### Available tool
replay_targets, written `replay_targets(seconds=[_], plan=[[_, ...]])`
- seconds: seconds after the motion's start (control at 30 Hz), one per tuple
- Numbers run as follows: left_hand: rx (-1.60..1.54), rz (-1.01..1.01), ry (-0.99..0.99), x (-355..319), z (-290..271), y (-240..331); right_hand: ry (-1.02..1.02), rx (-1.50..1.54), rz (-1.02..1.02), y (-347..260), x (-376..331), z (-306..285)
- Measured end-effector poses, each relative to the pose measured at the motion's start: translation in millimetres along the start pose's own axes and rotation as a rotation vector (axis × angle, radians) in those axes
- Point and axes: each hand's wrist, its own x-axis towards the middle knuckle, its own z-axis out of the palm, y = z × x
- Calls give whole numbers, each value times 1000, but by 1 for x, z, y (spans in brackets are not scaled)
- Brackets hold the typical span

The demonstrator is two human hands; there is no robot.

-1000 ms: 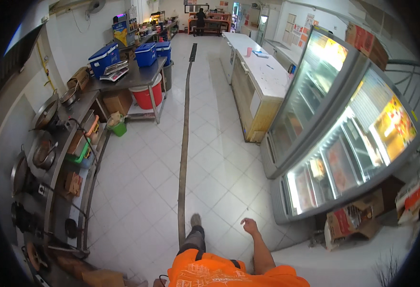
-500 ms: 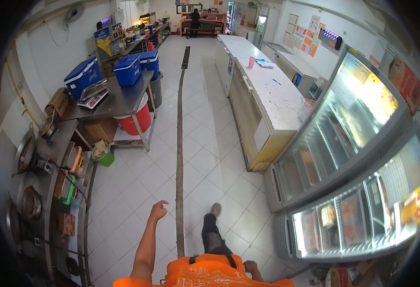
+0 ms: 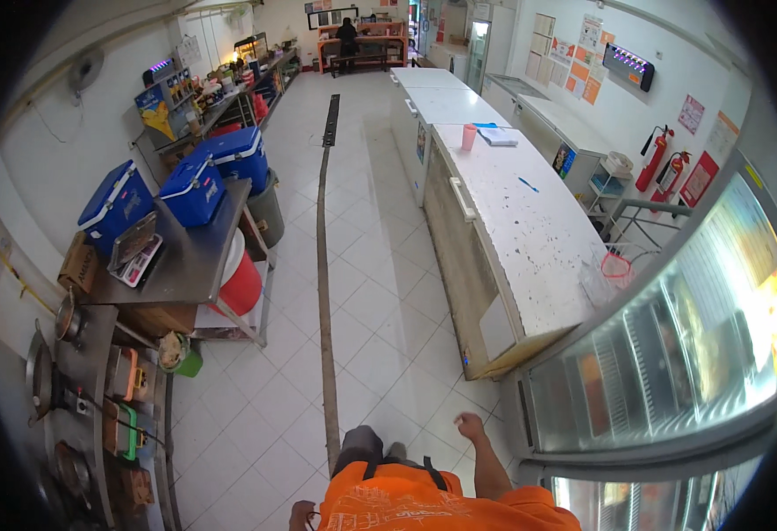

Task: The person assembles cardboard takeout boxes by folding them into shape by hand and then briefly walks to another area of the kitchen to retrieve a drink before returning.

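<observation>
My right hand (image 3: pixel 470 427) swings forward over the tiled floor, beside the lit glass-door fridge (image 3: pixel 618 389). Its fingers are loosely curled, and nothing shows in them. Down at the lower edge, my left hand (image 3: pixel 302 513) hangs close to my orange shirt (image 3: pixel 406 500); its fingers are too small and partly hidden to read. Neither hand touches anything around it. Ahead on the right stands a long white chest freezer (image 3: pixel 503 212), its top worn, with a pink cup (image 3: pixel 469 136), papers (image 3: pixel 498 136) and a blue pen (image 3: pixel 528 185) on it.
Left, a steel table (image 3: pixel 185 265) bears blue coolers (image 3: pixel 192 188) and a scale (image 3: pixel 136 257); a red bucket (image 3: pixel 242 283) and green bin (image 3: pixel 185 358) are below. A dark floor strip (image 3: pixel 325 265) runs ahead. Fire extinguishers (image 3: pixel 654 159) hang right. Far off, a person (image 3: pixel 347 42) is by a counter.
I have moved forward along the aisle, so freezer, table and fridges are nearer. My left hand has swung back and my right hand forward. The fire extinguishers have come into view.
</observation>
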Motion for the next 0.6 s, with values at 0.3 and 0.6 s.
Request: replay_targets(seconds=[0.3, 0.6], plan=[[-105, -2, 94, 143, -141, 134, -48, 172, -200, -144, 267, -63], [-328, 298, 420, 378, -495, 399, 54, 204, -51, -163, 448, -133]])
